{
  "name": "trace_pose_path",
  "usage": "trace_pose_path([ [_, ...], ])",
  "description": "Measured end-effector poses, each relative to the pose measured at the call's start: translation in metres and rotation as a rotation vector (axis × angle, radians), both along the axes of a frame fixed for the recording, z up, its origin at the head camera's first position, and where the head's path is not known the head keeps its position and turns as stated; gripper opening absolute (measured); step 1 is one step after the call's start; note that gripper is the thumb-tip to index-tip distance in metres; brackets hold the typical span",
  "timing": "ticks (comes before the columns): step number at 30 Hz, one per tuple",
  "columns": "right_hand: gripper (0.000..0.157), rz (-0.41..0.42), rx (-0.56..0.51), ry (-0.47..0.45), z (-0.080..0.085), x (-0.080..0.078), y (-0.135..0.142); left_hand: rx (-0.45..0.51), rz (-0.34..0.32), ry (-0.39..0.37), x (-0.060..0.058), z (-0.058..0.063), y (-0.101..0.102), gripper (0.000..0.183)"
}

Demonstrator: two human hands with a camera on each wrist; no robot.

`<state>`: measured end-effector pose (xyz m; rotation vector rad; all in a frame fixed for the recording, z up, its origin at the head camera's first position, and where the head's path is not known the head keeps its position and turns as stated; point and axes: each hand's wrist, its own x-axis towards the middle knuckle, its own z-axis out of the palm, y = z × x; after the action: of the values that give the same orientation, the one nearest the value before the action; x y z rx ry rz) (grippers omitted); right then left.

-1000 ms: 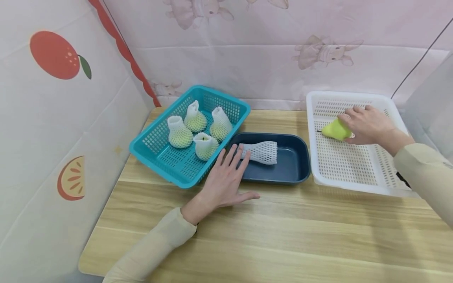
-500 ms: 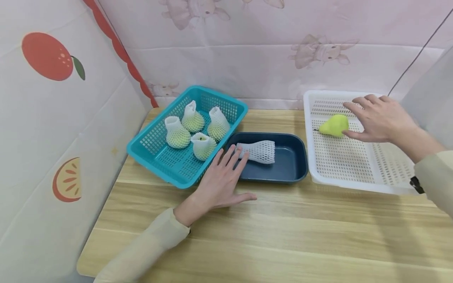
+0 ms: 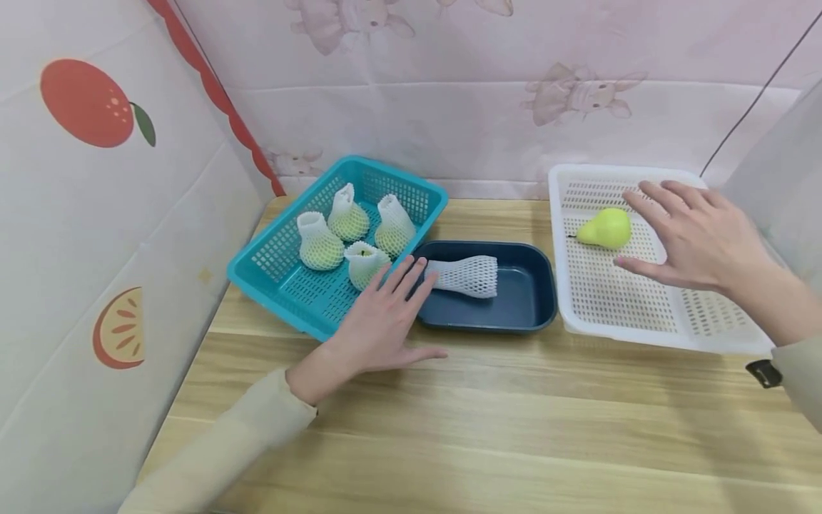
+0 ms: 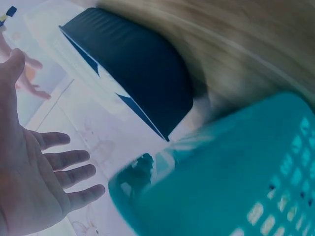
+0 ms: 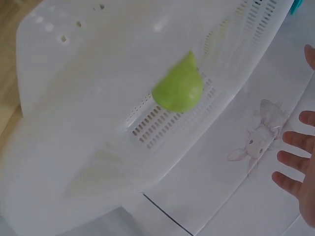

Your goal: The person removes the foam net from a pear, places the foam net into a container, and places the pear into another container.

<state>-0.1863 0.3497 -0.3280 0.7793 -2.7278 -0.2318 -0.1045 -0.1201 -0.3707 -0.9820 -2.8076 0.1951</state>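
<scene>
A bare green pear (image 3: 606, 228) lies on its side in the white basket (image 3: 623, 334), its stem pointing left. Above that basket, to the pear's right, my right hand (image 3: 703, 235) is spread with nothing in it; the right wrist view also shows its fingers apart from the pear (image 5: 179, 88). My left hand (image 3: 379, 318) has its fingers stretched out over the gap between the teal basket (image 3: 270, 296) and the dark blue tray (image 3: 529, 300). Inside the tray lies a white foam net sleeve (image 3: 472, 276), close to the left fingertips. Several pears in foam nets (image 3: 321, 246) stand in the teal basket.
The containers stand in a row on a wooden table (image 3: 514, 428). Behind them rises a wall covering (image 3: 449, 128) with printed rabbits; another printed panel (image 3: 83, 235) borders the table's left side.
My right hand has let go of the pear, lifted, and drawn back to the right, leaving it in the white basket. My left hand has shifted slightly left, away from the foam net sleeve.
</scene>
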Motion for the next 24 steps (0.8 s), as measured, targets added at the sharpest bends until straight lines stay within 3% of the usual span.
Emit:
trace_pose_path([
  [4,0.110,-0.005,-0.042,0.015,-0.003,0.016,-0.005,0.016,-0.014,-0.014,-0.003,0.006,-0.009,0.115],
  [15,0.117,0.084,-0.209,0.198,-0.026,0.053,-0.030,0.058,-0.028,-0.007,-0.019,0.026,-0.039,0.104],
  [20,0.117,0.096,-0.257,0.229,-0.033,0.064,-0.039,0.073,-0.048,0.002,-0.030,0.033,-0.051,0.099],
  [24,0.117,0.095,-0.280,0.257,-0.039,0.070,-0.044,0.075,-0.042,-0.034,-0.040,0.039,-0.062,0.093],
])
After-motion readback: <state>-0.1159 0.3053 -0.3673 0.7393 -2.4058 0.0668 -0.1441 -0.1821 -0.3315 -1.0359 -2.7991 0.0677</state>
